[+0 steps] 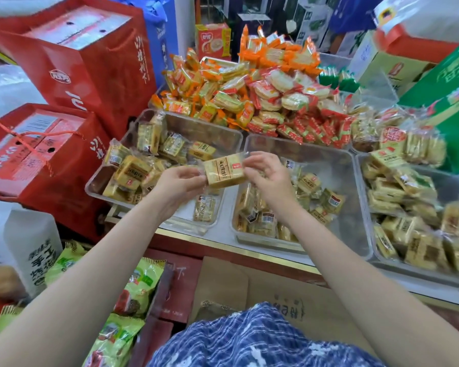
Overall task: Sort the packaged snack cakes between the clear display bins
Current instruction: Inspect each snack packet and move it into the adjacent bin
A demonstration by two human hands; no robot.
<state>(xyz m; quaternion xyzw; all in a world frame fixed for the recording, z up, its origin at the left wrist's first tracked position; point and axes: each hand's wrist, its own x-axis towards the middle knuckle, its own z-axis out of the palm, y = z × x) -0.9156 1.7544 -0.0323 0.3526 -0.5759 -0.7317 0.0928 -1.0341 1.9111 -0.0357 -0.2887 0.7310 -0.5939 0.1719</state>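
Right now my blue patterned clothing (263, 337) fills the bottom of my view, with green snack bags (133, 290) down at my left and a cardboard box (249, 284) under the counter edge (223, 246). Above that, my left hand (179, 182) and right hand (266, 172) hold one wrapped snack cake (227, 169) between them, each pinching an end of its clear wrapper, label up. I hold it in the air over the gap between the left bin (175, 123) and the middle bin (353, 165); both hold loose cakes of the same yellow sort, and a right bin (366, 160) beside them is fuller. Since the cakes look so alike, I judge the main risk is dropping this one into the wrong bin after misreading the label. The wrapper is slick and I grip only its ends, so it could slip and land where it falls. Farther back lies a heap of orange and red snack packs (263, 96), piled high enough to slide into the bins if knocked. Red gift boxes (85, 64) stand at the far left.
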